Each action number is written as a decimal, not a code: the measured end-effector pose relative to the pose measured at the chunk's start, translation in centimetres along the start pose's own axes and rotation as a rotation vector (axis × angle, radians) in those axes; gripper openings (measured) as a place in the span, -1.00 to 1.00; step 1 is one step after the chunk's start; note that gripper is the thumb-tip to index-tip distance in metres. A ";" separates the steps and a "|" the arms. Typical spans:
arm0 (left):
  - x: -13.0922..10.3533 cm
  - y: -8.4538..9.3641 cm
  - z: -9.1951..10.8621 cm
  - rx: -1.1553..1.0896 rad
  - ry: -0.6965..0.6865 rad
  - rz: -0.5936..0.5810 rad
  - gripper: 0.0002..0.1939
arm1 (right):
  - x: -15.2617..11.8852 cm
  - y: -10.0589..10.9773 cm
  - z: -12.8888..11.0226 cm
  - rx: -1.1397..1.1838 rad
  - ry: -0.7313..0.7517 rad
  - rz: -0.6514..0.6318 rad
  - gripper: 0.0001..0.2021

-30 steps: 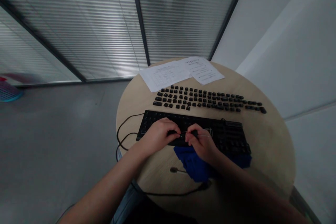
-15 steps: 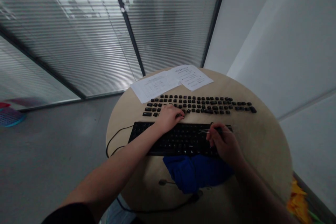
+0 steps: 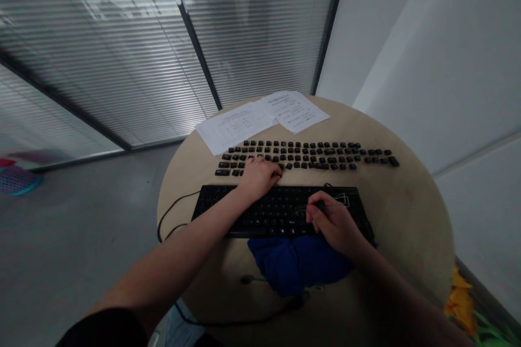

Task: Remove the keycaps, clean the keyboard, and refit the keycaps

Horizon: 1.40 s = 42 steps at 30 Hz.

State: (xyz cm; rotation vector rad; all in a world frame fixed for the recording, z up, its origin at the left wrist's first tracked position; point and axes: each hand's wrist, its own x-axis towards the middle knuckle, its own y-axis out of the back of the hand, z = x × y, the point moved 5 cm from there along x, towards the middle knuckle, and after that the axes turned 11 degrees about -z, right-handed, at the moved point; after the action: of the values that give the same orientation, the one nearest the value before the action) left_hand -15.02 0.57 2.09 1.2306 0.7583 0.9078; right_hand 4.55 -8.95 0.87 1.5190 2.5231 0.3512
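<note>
1. Table (image 3: 411,211) beneath your fingers.
2. Your left hand (image 3: 258,176) curls, keys (image 3: 297,158) beside its fingertips; hold unclear.
3. Your right hand (image 3: 330,221) pinches a wire tool (image 3: 345,200) over the keyboard (image 3: 266,218).
4. Handling keys, apparently; next calls for lightness.

Overlapping printed sheets (image 3: 299,112), slatted blinds (image 3: 118,59), basket (image 3: 18,180) on floor (image 3: 106,217)

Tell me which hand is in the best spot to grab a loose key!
Probably the left hand: its fingertips are right by the loose keys. The right hand is over the keyboard, farther from them, and holds a thin wire tool.
</note>
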 end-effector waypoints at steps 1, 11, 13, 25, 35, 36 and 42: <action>0.1 0.0 0.1 0.000 -0.009 0.005 -0.92 | 0.0 -0.1 0.1 -0.005 0.002 -0.006 -0.80; -6.5 4.7 -0.5 -0.314 -0.094 0.076 -0.90 | 1.1 -5.2 -2.3 -0.002 0.042 -0.158 -0.85; -9.2 4.7 -0.9 -0.381 -0.077 0.003 -0.87 | 1.8 -6.1 -2.9 -0.007 0.036 -0.185 -0.85; -13.7 1.0 -0.8 -0.417 -0.134 -0.061 -0.81 | 4.3 -7.7 -2.7 -0.209 -0.103 -0.317 -0.86; -13.8 0.6 -0.9 -0.418 -0.115 -0.038 -0.80 | 2.4 -8.3 -2.9 -0.480 0.175 -0.228 -0.86; -13.9 0.6 -0.9 -0.421 -0.115 -0.035 -0.80 | 2.4 -8.1 -2.7 -0.436 0.169 -0.209 -0.86; -13.8 1.3 -0.5 -0.466 -0.096 -0.017 -0.79 | 2.5 -7.3 -1.5 -0.119 0.126 -0.073 -0.84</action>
State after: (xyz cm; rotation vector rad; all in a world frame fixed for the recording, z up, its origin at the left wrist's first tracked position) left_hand -21.89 -11.37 3.36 0.8467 0.4448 0.9394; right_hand -3.18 -10.25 0.09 1.3982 2.5920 0.5920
